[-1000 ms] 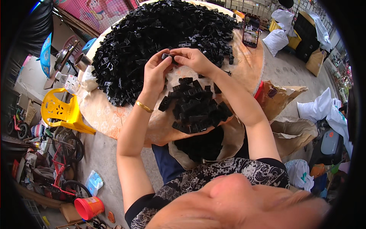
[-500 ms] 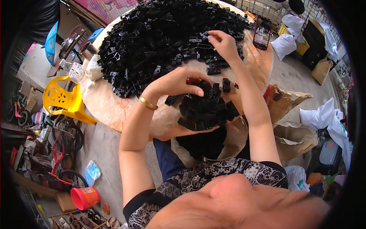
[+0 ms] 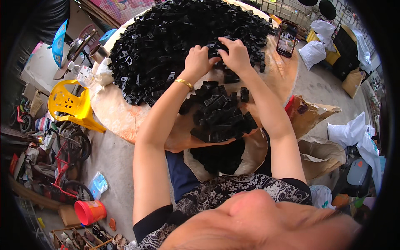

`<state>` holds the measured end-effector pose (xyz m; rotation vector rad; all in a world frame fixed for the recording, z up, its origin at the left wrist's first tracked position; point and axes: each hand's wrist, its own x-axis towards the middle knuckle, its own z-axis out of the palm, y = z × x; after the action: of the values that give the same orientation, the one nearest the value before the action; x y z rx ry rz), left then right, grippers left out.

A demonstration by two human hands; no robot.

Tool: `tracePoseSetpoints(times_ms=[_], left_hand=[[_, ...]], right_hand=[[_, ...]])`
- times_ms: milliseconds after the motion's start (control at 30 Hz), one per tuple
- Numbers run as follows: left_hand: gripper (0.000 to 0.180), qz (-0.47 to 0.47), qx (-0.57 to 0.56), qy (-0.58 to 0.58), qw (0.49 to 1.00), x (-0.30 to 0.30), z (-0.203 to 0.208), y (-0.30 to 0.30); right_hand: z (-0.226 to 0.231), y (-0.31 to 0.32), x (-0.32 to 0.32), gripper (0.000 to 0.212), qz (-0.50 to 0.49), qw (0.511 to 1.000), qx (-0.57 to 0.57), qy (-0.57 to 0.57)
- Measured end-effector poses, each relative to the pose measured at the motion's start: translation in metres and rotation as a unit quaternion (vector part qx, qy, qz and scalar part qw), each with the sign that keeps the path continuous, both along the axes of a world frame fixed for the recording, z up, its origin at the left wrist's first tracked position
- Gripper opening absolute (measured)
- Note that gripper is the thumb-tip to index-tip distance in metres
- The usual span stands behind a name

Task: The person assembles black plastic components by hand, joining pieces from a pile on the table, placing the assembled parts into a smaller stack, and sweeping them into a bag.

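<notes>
A broad heap of small black plastic parts (image 3: 154, 50) covers most of the round table. At its near edge my left hand (image 3: 198, 63), with a gold bangle at the wrist, reaches into the parts with thumb and fingers apart. Close beside it on the right, my right hand (image 3: 236, 56) touches the same edge, its index finger and thumb spread around black parts. I see no part held clear of the heap. Nearer my body lies a smaller pile of black parts (image 3: 218, 112), under and between my forearms.
An orange-patterned cloth (image 3: 121, 116) covers the table. A phone (image 3: 286, 39) stands at its right side. Below the near edge, an opened paper sack (image 3: 254, 156) holds black material. A yellow chair (image 3: 68, 102) stands left; torn brown paper sacks (image 3: 318, 156) stand right.
My left hand has left the smaller pile and moved forward to the large heap. My right hand has come down and slightly left, so both hands are now close together.
</notes>
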<state>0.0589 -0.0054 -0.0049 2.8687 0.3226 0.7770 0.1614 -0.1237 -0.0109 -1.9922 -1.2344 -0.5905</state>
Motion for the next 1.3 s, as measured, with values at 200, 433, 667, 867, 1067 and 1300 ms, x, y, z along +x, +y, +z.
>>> tracePoseSetpoints(times_ms=[200,433,667,867,1067,1300], left_hand=[[0.027,0.055,0.039,0.086,0.994,0.018,0.001,-0.008],[0.029,0.002,-0.191,-0.086,0.978,-0.015,0.011,-0.010],[0.014,-0.130,-0.753,-0.157,0.625,-0.059,0.016,0.002],[0.020,-0.226,-0.759,-0.129,0.597,-0.067,0.025,-0.006],[0.023,-0.178,-0.669,-0.187,0.697,-0.066,0.017,-0.007],[0.025,-0.152,-0.660,-0.239,0.695,-0.063,0.018,-0.015]], right_hand=[[0.003,0.000,0.008,0.057,0.191,0.920,0.191,0.282],[0.017,-0.001,-0.018,0.033,0.354,0.783,0.248,0.448],[0.018,-0.001,-0.058,0.029,0.335,0.876,0.187,0.294],[0.020,-0.002,-0.057,0.029,0.298,0.895,0.206,0.260],[0.019,0.000,-0.058,0.029,0.317,0.867,0.210,0.320],[0.018,-0.004,-0.056,0.031,0.300,0.887,0.199,0.288]])
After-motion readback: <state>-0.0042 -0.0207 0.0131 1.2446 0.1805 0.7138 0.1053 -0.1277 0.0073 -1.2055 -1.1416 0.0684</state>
